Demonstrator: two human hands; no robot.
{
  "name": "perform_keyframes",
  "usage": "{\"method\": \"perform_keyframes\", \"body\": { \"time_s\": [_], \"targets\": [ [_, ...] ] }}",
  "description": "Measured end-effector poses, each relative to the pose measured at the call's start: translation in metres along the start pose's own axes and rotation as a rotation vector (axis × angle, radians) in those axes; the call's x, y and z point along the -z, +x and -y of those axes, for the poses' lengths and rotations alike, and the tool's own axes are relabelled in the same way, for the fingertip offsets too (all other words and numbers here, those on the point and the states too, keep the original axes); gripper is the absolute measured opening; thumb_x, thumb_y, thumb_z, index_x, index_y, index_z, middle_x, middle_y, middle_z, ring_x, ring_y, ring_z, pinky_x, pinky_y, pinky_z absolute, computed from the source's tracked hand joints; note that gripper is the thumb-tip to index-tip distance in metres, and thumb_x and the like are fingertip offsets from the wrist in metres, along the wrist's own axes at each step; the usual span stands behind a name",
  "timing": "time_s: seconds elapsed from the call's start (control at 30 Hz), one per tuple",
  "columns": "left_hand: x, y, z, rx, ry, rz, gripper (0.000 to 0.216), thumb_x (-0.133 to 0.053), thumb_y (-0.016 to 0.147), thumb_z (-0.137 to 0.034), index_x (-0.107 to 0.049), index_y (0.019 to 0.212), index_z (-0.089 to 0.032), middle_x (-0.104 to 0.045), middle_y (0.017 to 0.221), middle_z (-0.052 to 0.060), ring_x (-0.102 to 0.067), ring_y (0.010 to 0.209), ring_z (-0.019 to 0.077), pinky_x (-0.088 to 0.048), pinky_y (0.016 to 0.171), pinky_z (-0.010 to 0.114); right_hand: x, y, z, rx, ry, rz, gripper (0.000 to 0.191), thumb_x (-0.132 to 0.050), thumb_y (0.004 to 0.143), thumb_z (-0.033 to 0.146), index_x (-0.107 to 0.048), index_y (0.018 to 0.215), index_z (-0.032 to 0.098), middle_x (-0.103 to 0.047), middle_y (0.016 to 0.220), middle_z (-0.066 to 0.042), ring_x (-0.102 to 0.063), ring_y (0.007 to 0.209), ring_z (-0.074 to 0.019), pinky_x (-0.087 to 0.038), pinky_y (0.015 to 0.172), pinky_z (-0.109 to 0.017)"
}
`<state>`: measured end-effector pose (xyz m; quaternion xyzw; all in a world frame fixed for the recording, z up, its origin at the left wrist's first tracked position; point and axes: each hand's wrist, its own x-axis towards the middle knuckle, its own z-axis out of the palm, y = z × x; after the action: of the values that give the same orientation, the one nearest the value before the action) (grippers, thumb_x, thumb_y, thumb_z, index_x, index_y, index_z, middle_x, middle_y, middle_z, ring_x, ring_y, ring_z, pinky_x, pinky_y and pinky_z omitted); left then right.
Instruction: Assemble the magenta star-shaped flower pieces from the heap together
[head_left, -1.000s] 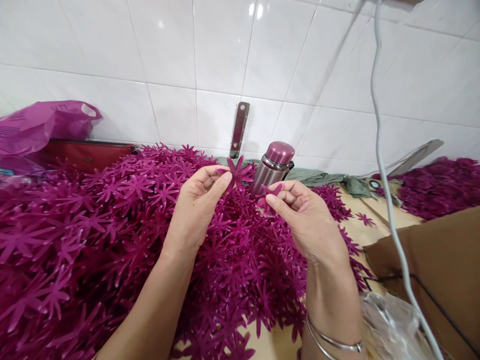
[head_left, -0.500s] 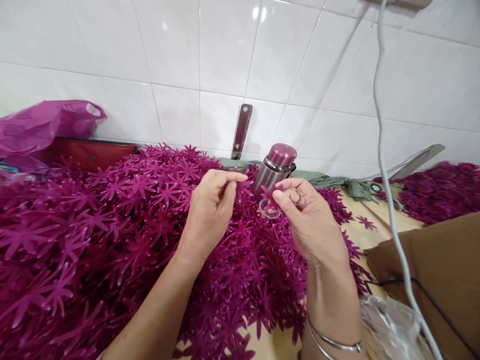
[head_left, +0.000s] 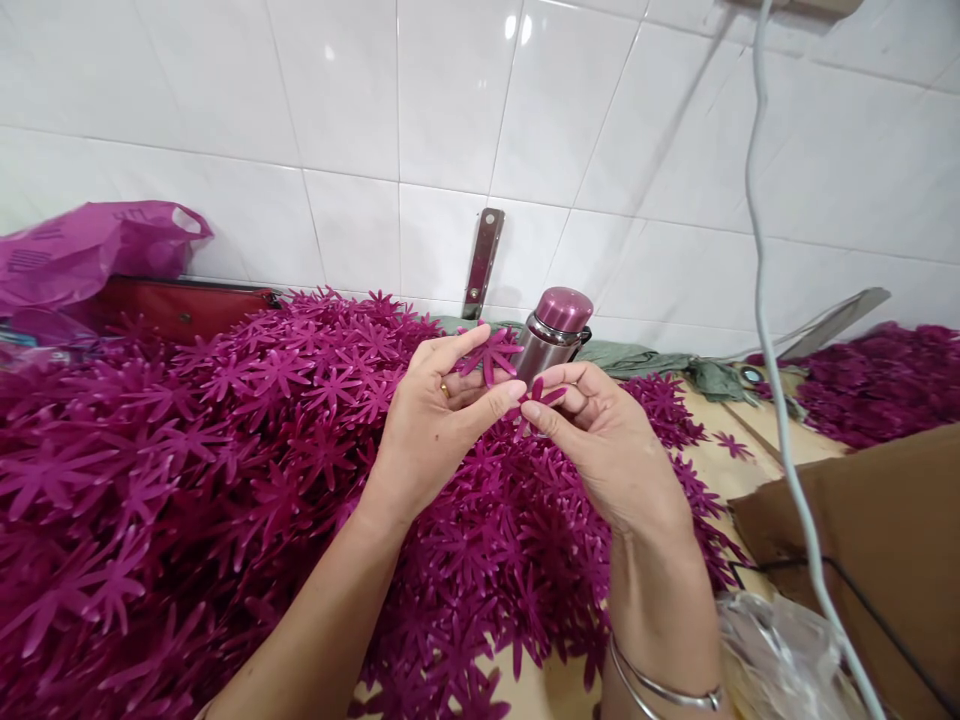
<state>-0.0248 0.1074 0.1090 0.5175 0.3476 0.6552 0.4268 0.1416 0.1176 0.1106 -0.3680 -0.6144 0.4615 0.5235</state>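
My left hand (head_left: 435, 425) has its index finger raised and its thumb reaching across to my right hand. A magenta artificial flower piece (head_left: 493, 352) with narrow petals sits at its fingers, seemingly held between index and middle finger. My right hand (head_left: 611, 430) pinches a smaller magenta flower piece (head_left: 538, 393) between thumb and forefinger. The left thumb tip meets this piece. Below both hands spreads a large heap of similar flower pieces (head_left: 322, 450). Just behind the fingers, a thermos flask (head_left: 562, 310) with a shiny pink lid leans slightly.
A white cable (head_left: 761, 250) hangs down on the right, before a brown cardboard box (head_left: 862, 520) and clear plastic wrap (head_left: 787, 650). At the left lie a magenta bag (head_left: 105, 250) and a red pouch (head_left: 180, 308). Another flower heap (head_left: 885, 385) is far right, near the tiled wall (head_left: 457, 120).
My left hand has moved right, opened its pinch somewhat and brought its thumb against the piece in my right hand. My right hand has shifted slightly left. The clear ring beneath it is now mostly hidden.
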Motion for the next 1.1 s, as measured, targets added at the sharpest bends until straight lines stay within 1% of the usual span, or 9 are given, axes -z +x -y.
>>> {"method": "perform_keyframes", "body": {
  "time_s": [0.1,0.3,0.53,0.7,0.8,0.87,0.93,1.0,1.1],
  "targets": [
    [0.0,0.0,-0.002,-0.002,0.005,0.023,0.061,-0.086,0.076,-0.019,-0.068,0.134,-0.021,-0.055,0.146,0.01,-0.075,0.096,0.0136,-0.065,0.088,0.024,-0.002,-0.001,-0.001,-0.001,-0.007,-0.03,0.03,-0.085,0.081,0.036,-0.061,0.095,0.025,-0.065,0.075,0.006,-0.055,0.067,-0.0116,-0.044,0.064,-0.025],
    [-0.001,-0.001,-0.005,0.006,0.101,0.022,0.053,-0.079,0.082,-0.015,-0.069,0.134,-0.019,-0.059,0.144,0.01,-0.069,0.077,0.0036,-0.062,0.073,0.015,-0.003,-0.002,0.001,0.004,-0.013,-0.05,0.03,-0.086,0.08,0.031,-0.06,0.093,0.025,-0.062,0.074,0.006,-0.053,0.066,-0.0117,-0.043,0.065,-0.027],
    [-0.001,-0.001,-0.005,0.091,0.054,0.073,0.056,-0.079,0.084,-0.017,-0.067,0.138,-0.019,-0.064,0.138,0.01,-0.068,0.077,0.0044,-0.06,0.073,0.016,-0.003,-0.001,0.001,0.04,-0.012,-0.04,0.032,-0.088,0.077,0.031,-0.059,0.09,0.024,-0.056,0.071,0.008,-0.049,0.064,-0.0095,-0.041,0.061,-0.024],
    [-0.001,-0.001,-0.006,0.095,0.064,0.033,0.057,-0.081,0.082,-0.017,-0.067,0.138,-0.018,-0.066,0.133,0.01,-0.073,0.09,0.0122,-0.063,0.081,0.023,0.003,-0.001,0.004,0.067,-0.088,-0.027,0.032,-0.089,0.075,0.032,-0.061,0.085,0.022,-0.054,0.071,0.007,-0.047,0.064,-0.009,-0.043,0.062,-0.023],
    [0.002,0.002,-0.005,0.042,0.089,-0.005,0.055,-0.082,0.082,-0.02,-0.068,0.136,-0.019,-0.065,0.136,0.01,-0.072,0.09,0.0122,-0.062,0.083,0.024,0.011,-0.003,0.008,0.058,-0.168,-0.025,0.03,-0.089,0.076,0.033,-0.063,0.085,0.022,-0.055,0.07,0.007,-0.048,0.063,-0.0095,-0.043,0.061,-0.023],
    [0.008,0.004,-0.006,-0.005,0.124,-0.045,0.055,-0.082,0.081,-0.022,-0.069,0.135,-0.02,-0.064,0.138,0.01,-0.071,0.088,0.0104,-0.061,0.083,0.023,0.018,-0.006,0.013,0.036,-0.231,0.022,0.027,-0.087,0.078,0.035,-0.065,0.087,0.022,-0.059,0.072,0.005,-0.051,0.063,-0.011,-0.044,0.06,-0.025],
    [0.014,0.005,-0.009,-0.004,0.174,-0.068,0.057,-0.084,0.08,-0.024,-0.069,0.135,-0.02,-0.063,0.14,0.01,-0.069,0.087,0.0096,-0.06,0.082,0.022,0.024,-0.009,0.018,0.026,-0.301,0.127,0.024,-0.085,0.081,0.038,-0.069,0.087,0.022,-0.065,0.078,0.001,-0.058,0.07,-0.0141,-0.048,0.065,-0.027],
    [0.02,0.005,-0.014,0.031,0.229,-0.052,0.06,-0.085,0.079,-0.026,-0.069,0.137,-0.021,-0.064,0.14,0.01,-0.068,0.086,0.0101,-0.059,0.08,0.023,0.03,-0.012,0.023,0.034,-0.371,0.232,0.023,-0.086,0.08,0.04,-0.072,0.088,0.023,-0.072,0.09,-0.002,-0.065,0.085,-0.0184,-0.053,0.078,-0.031],
    [0.024,0.003,-0.023,0.04,0.318,0.004,0.056,-0.086,0.079,-0.029,-0.072,0.133,-0.023,-0.066,0.138,0.009,-0.069,0.092,0.0145,-0.06,0.082,0.026,0.036,-0.015,0.025,0.04,-0.451,0.246,0.027,-0.087,0.079,0.043,-0.076,0.096,0.025,-0.075,0.105,-0.004,-0.068,0.103,-0.0235,-0.052,0.094,-0.037]
  ]
}}
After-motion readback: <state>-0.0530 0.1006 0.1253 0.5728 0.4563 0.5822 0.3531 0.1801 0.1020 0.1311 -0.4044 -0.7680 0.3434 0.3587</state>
